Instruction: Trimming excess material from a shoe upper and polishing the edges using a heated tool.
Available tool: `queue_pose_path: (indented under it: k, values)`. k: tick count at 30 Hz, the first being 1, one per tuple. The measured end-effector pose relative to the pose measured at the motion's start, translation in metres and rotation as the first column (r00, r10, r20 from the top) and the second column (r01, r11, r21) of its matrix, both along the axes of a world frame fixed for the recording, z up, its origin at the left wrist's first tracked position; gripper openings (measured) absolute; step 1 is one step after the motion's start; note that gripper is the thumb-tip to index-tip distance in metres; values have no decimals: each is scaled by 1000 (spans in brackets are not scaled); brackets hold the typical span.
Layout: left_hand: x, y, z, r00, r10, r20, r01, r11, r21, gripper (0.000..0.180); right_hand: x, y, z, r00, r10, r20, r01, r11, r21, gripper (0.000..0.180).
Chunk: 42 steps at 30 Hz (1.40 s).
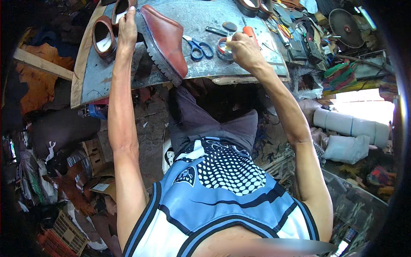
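My left hand (127,31) is closed at the sole edge of a reddish-brown leather boot (167,36) with a thick, dark lugged sole. The boot is tilted at the table's near edge, its sole toward my left. My right hand (245,51) has its fingers pinched on a small yellowish piece (229,44), at a small round container (221,46) with a red-orange rim. My fingers partly hide both piece and container. Between the boot and container are scissors (199,49) with dark blue handles. Just beyond my right hand is a tool with an orange handle (249,32).
Brown shoes (104,39) with pale insides stand on the worn table (92,75) at left; others (248,6) are at the far edge. A dark flat bar (216,31) and oval piece (230,26) lie mid-table. Tools, a fan (346,28) and white rolls (351,125) crowd the right.
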State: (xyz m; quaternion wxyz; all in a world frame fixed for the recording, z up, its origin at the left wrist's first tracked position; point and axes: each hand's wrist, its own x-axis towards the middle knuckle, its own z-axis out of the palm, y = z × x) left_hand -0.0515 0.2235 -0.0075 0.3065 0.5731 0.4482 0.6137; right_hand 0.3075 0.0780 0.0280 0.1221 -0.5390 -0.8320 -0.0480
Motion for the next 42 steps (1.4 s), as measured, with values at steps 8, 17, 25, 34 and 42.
queue_pose_path:
  k: [8, 17, 25, 34, 42]
  values:
    - [10, -7, 8, 998, -41, -51, 42, 999, 25, 54, 1, -13, 17, 972, 77, -220, -46, 989, 143, 19]
    - [7, 16, -14, 981, 30, -194, -23, 999, 37, 58, -108, -38, 12, 851, 459, -254, -359, 863, 357, 37]
    - [15, 24, -21, 989, 63, -135, -57, 997, 48, 59, -94, -61, 4, 857, 445, -260, -348, 872, 345, 34]
    - [23, 19, -22, 994, 101, -37, -101, 995, 14, 58, -104, -75, -3, 873, 416, -254, -346, 896, 278, 39]
    - [26, 11, -20, 996, 91, -1, -91, 995, 41, 58, -107, -39, 31, 845, 337, -416, -184, 913, 364, 34]
